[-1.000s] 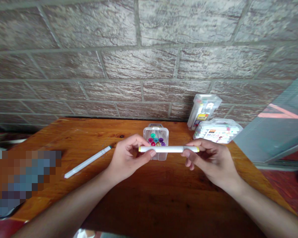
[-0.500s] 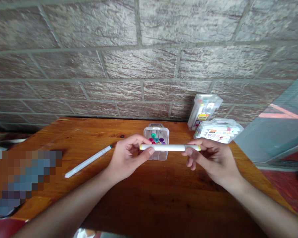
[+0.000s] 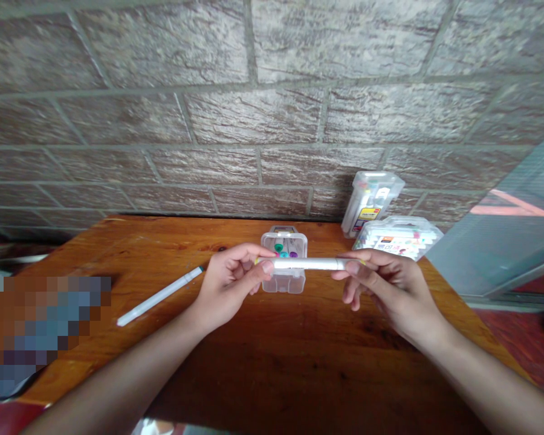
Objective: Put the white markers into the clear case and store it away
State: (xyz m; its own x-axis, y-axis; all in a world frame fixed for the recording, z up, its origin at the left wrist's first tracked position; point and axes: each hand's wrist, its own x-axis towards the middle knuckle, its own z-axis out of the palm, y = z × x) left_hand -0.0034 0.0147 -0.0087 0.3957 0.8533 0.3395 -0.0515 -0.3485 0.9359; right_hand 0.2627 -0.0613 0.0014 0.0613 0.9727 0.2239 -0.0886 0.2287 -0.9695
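Observation:
A white marker pen [image 3: 306, 264] with yellow ends lies level between my two hands, above the table. My left hand [image 3: 229, 284] pinches its left end between thumb and fingers. Its right end is pinched by my right hand [image 3: 385, 287], whose lower fingers hang loosely curled below. Behind the marker, a clear plastic case [image 3: 283, 284] stands open on the table, holding several markers with green, blue, purple and pink ends; the held marker hides part of them. Left of my left hand, another white marker [image 3: 161, 296] with a dark green tip lies slanted on the wood.
At the back right, a tall clear marker box [image 3: 372, 202] stands against the brick wall [image 3: 281, 115]. A wider clear case [image 3: 399, 237] is beside it near the right edge of the wooden table [image 3: 299, 356]. A blurred-out patch [image 3: 40, 332] covers the left side.
The marker has risen slightly in view. My left thumb has slid toward the left end and my right thumb further toward the right end, covering more of the yellow ends.

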